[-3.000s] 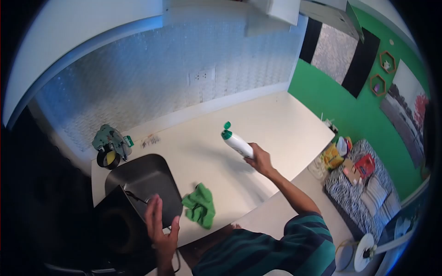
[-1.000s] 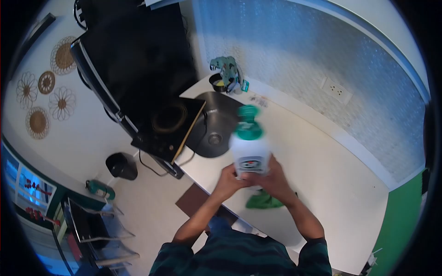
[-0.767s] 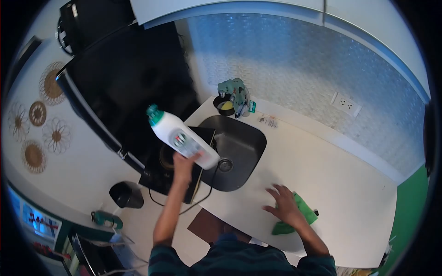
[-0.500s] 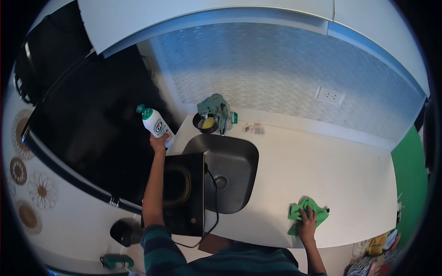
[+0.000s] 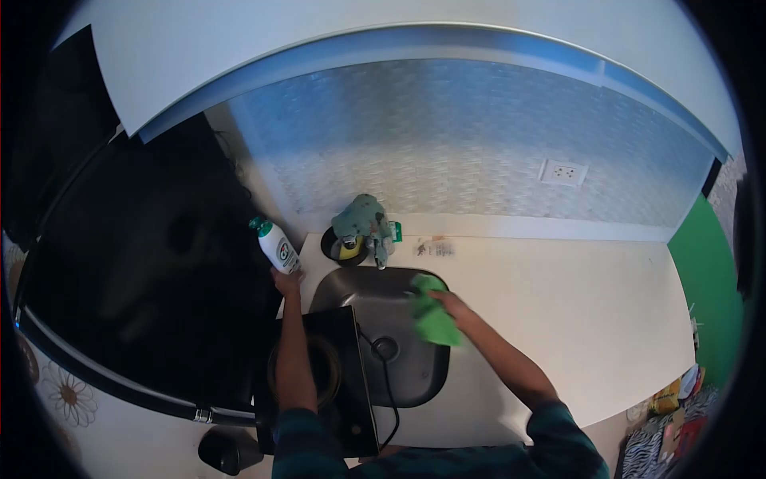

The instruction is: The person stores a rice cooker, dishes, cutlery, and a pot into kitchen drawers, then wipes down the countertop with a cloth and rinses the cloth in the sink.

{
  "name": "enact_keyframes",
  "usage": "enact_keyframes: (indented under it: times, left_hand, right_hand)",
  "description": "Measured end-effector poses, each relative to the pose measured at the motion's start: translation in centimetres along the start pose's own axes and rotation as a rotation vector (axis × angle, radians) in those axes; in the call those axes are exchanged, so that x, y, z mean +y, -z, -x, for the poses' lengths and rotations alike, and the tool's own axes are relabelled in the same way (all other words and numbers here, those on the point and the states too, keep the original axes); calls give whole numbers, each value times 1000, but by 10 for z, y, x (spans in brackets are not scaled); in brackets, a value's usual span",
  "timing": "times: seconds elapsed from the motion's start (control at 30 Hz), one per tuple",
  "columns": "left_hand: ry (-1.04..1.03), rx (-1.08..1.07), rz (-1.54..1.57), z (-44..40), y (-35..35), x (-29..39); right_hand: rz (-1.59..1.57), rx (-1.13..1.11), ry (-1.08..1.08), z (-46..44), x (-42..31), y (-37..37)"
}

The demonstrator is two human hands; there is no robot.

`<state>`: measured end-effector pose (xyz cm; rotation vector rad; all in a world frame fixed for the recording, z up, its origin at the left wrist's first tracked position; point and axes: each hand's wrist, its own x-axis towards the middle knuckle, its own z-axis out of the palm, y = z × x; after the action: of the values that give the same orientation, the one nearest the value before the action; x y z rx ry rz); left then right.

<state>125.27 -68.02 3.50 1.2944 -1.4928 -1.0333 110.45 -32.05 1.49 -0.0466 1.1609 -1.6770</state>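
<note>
My left hand [image 5: 287,282] is closed around the lower part of a white cleaner bottle [image 5: 279,249] with a green cap, tilted in front of the black surface at the left. My right hand [image 5: 452,306] grips a bunched green cloth [image 5: 434,321], which hangs over the right side of the grey sink [image 5: 415,383]. Both cloth and hand are slightly blurred. Below my left hand, a black hot plate [image 5: 363,423] overlaps the sink's left part, with its cord [image 5: 388,383] running across the basin.
Behind the sink are a black bowl [image 5: 328,244] with something yellow in it, a draped greyish-green cloth [image 5: 363,214] and a small green packet [image 5: 396,231]. The white counter [image 5: 558,319] stretches right. A socket [image 5: 564,172] is on the backsplash; a black bin [image 5: 227,451] stands lower left.
My right hand has lifted the green cloth off the counter and carried it left to the sink. My left hand still holds the bottle. The view has shifted a little.
</note>
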Motion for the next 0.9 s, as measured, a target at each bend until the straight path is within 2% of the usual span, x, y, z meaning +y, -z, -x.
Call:
enact_keyframes:
  times: [0.07, 0.1, 0.17, 0.2, 0.27, 0.3, 0.33, 0.4, 0.43, 0.53, 0.63, 0.7, 0.77, 0.8, 0.83, 0.87, 0.9]
  left_hand:
    - [1, 331, -171, 0, -14, -13]
    - [3, 498, -261, 3, -21, -18]
    - [-287, 441, -234, 39, -11, 3]
    - [-433, 415, -218, 51, -6, 11]
    - [-500, -192, 199, 46, -23, -9]
    - [-540, -397, 117, 57, -27, -1]
    - [-560, -495, 113, 76, -33, 6]
    - [-159, -649, 199, 94, -48, 13]
    - [-177, -667, 173, 100, -53, 13]
    - [-175, -677, 121, 106, -63, 2]
    - [-52, -600, 182, 98, -60, -6]
    - [67, -565, 306, 85, -47, 5]
    - [12, -555, 306, 88, -30, 43]
    - [-14, -538, 355, 88, -25, 62]
    - [-222, -454, 409, 86, -22, 83]
    - [-429, -368, 458, 85, -20, 106]
    - [-564, -465, 369, 89, -13, 135]
  right_hand:
    - [-22, 47, 16, -64, 6, -31]
    - [-59, -13, 67, -96, 11, -39]
    - [-121, 45, 224, -144, 12, -63]
    - [-151, 117, 195, -141, -4, -83]
    - [-187, 201, 193, -130, -10, -96]
    - [-193, 205, 235, -131, -6, -96]
    - [-189, 203, 291, -134, -10, -99]
    - [-225, 236, 293, -137, -10, -102]
    - [-248, 256, 293, -138, -9, -102]
    - [-91, 292, 299, -142, -7, -95]
    - [313, 211, 324, -136, -1, -70]
    - [832, 319, 385, -133, 4, -42]
    - [1179, 214, 406, -41, -35, -42]
    - [1175, 217, 418, -25, -39, -23]
    - [1171, 221, 431, -10, -42, -4]
    - [1270, 235, 341, 14, -51, 7]
    - [1366, 250, 247, 34, -57, 10]
